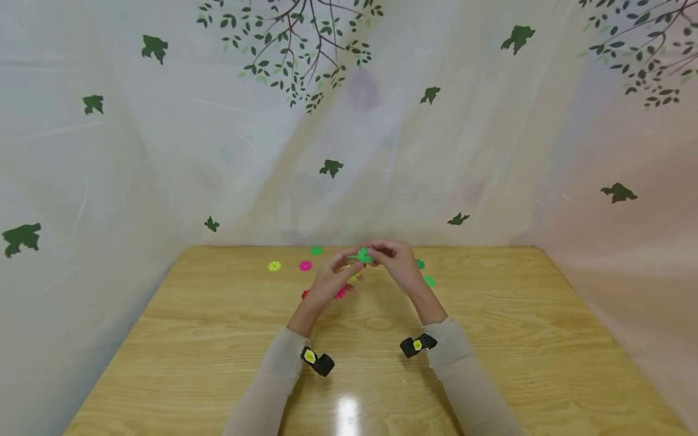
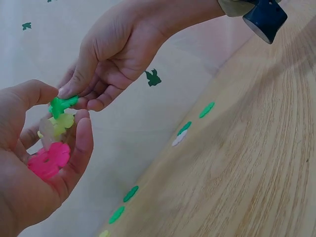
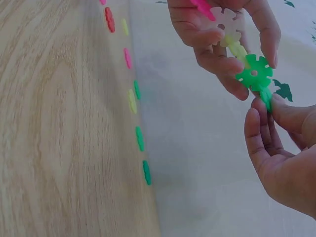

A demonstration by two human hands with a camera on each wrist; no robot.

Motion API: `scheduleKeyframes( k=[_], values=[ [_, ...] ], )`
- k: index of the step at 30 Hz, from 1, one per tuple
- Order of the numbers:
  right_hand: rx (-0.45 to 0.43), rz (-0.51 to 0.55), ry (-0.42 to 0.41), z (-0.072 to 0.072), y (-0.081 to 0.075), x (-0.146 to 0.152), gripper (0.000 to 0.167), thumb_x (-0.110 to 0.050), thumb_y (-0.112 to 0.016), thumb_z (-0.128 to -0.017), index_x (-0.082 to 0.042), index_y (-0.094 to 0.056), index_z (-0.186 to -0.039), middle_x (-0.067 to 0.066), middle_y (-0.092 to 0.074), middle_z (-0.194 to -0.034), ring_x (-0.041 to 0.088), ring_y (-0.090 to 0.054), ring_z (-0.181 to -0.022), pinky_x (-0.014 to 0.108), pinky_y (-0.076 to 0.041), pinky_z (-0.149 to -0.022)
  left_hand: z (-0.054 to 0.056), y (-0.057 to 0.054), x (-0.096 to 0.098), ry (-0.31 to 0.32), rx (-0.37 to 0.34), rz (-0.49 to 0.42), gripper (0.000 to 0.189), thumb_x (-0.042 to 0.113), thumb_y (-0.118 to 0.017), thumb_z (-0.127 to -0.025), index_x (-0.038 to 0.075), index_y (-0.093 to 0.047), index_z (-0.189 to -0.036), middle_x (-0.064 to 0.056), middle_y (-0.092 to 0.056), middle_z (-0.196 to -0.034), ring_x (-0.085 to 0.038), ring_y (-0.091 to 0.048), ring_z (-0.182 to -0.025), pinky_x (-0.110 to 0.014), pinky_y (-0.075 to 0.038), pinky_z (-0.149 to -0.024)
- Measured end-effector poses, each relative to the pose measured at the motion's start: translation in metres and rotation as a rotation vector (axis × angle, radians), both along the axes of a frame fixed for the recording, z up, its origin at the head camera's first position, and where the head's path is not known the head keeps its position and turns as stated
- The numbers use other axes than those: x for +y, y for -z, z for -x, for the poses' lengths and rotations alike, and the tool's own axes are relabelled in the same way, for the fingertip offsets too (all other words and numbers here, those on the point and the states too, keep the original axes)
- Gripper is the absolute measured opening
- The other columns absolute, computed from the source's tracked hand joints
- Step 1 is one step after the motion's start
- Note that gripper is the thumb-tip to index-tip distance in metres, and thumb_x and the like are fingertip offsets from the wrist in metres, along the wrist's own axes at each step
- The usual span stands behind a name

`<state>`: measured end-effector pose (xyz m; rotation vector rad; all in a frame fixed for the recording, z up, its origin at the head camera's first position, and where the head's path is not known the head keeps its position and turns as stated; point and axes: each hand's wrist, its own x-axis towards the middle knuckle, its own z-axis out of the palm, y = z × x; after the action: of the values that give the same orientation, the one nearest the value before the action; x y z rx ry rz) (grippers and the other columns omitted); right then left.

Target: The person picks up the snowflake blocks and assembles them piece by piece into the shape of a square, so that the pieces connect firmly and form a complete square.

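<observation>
A short chain of interlocked plastic snowflake discs [image 3: 228, 22] is held above the far middle of the wooden table [image 1: 491, 339]. My left hand [image 1: 349, 267] grips it: a pink disc [image 2: 49, 160], a white one, a yellow one [image 2: 61, 122], then a green disc [image 3: 254, 74] at the end. My right hand [image 1: 377, 251] pinches another green disc [image 3: 266, 98], edge-on, against that end one. In the left wrist view the right hand's fingertips [image 2: 74, 91] meet the green piece [image 2: 60, 104] at the left thumb.
Loose discs lie on the table near its far edge: yellow [image 1: 274, 266], pink [image 1: 305, 265], green [image 1: 316, 250], two green ones [image 1: 429, 281] right of the hands, and red and pink ones [image 1: 340, 293] under the left hand. A leaf-patterned curtain [image 1: 163, 151] surrounds the table.
</observation>
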<state>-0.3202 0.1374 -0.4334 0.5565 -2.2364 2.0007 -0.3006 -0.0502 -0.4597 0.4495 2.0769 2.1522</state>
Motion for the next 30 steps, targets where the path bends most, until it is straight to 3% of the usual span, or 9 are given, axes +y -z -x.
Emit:
scheduleKeyframes(
  k=[3, 5, 7, 10, 15, 22, 25, 30],
  values=[
    [-0.030, 0.020, 0.041, -0.001, 0.001, 0.001, 0.021, -0.003, -0.070, -0.095, 0.013, -0.069, -0.108, 0.021, -0.071, -0.098, 0.009, -0.068, -0.075, 0.032, -0.063, -0.074, -0.001, 0.001, 0.002, 0.035, -0.051, -0.008, 0.040, 0.015, -0.059, -0.104, 0.007, -0.053, -0.142, -0.015, -0.061, -0.123, -0.022, -0.071, -0.090, -0.032, -0.060, -0.068],
    [-0.048, 0.032, 0.058, -0.001, 0.002, 0.002, 0.019, -0.003, -0.072, -0.093, 0.012, -0.069, -0.104, 0.013, -0.072, -0.093, 0.009, -0.069, -0.073, 0.034, -0.063, -0.073, -0.001, 0.002, 0.003, 0.048, -0.061, -0.008, 0.040, 0.015, -0.057, -0.104, 0.006, -0.051, -0.143, -0.013, -0.060, -0.121, -0.030, -0.071, -0.093, -0.027, -0.058, -0.065],
    [-0.051, 0.026, 0.060, 0.000, 0.003, 0.002, 0.017, -0.004, -0.073, -0.093, 0.011, -0.069, -0.101, 0.005, -0.072, -0.089, 0.010, -0.070, -0.072, 0.033, -0.063, -0.073, -0.002, 0.001, 0.003, 0.057, -0.062, -0.004, 0.040, 0.016, -0.056, -0.105, 0.006, -0.050, -0.143, -0.012, -0.059, -0.122, -0.035, -0.071, -0.097, -0.028, -0.058, -0.064],
    [-0.044, -0.011, 0.045, 0.000, 0.002, 0.004, 0.017, -0.006, -0.073, -0.093, 0.009, -0.071, -0.100, 0.004, -0.073, -0.088, 0.013, -0.071, -0.073, 0.030, -0.063, -0.071, -0.003, 0.001, 0.002, 0.057, -0.063, 0.023, 0.040, 0.021, -0.054, -0.107, 0.010, -0.050, -0.144, -0.015, -0.060, -0.125, -0.035, -0.070, -0.096, -0.030, -0.058, -0.065],
    [-0.043, -0.114, 0.026, -0.001, -0.007, 0.012, 0.027, -0.015, -0.070, -0.098, 0.009, -0.071, -0.108, 0.021, -0.074, -0.099, 0.022, -0.073, -0.083, 0.033, -0.063, -0.076, -0.003, 0.001, 0.003, 0.029, -0.094, 0.002, 0.038, 0.021, -0.053, -0.106, 0.012, -0.050, -0.143, -0.011, -0.062, -0.115, -0.020, -0.068, -0.082, -0.023, -0.052, -0.057],
    [-0.061, -0.222, 0.060, 0.003, -0.017, 0.046, 0.026, -0.020, -0.067, -0.100, 0.004, -0.072, -0.110, 0.022, -0.073, -0.100, 0.016, -0.072, -0.081, 0.031, -0.062, -0.076, -0.004, 0.003, 0.005, -0.010, -0.104, -0.035, 0.039, 0.015, -0.052, -0.104, 0.005, -0.048, -0.142, -0.002, -0.058, -0.094, -0.009, -0.060, -0.069, -0.016, -0.043, -0.046],
    [-0.075, -0.322, 0.024, 0.007, -0.017, 0.063, 0.025, -0.020, -0.066, -0.101, 0.002, -0.072, -0.111, 0.022, -0.073, -0.102, 0.020, -0.072, -0.083, 0.030, -0.061, -0.073, -0.003, 0.004, 0.004, -0.037, -0.106, -0.020, 0.038, 0.019, -0.052, -0.105, 0.005, -0.049, -0.140, 0.001, -0.056, -0.088, -0.008, -0.055, -0.066, -0.016, -0.041, -0.046],
    [-0.058, -0.516, -0.076, 0.015, -0.012, 0.088, 0.023, -0.014, -0.064, -0.101, 0.005, -0.071, -0.111, 0.029, -0.070, -0.104, 0.038, -0.069, -0.085, 0.035, -0.059, -0.069, -0.002, 0.003, 0.002, -0.070, -0.120, -0.017, 0.035, 0.025, -0.052, -0.106, 0.008, -0.050, -0.137, -0.001, -0.055, -0.082, -0.009, -0.048, -0.059, -0.018, -0.039, -0.045]
  ],
)
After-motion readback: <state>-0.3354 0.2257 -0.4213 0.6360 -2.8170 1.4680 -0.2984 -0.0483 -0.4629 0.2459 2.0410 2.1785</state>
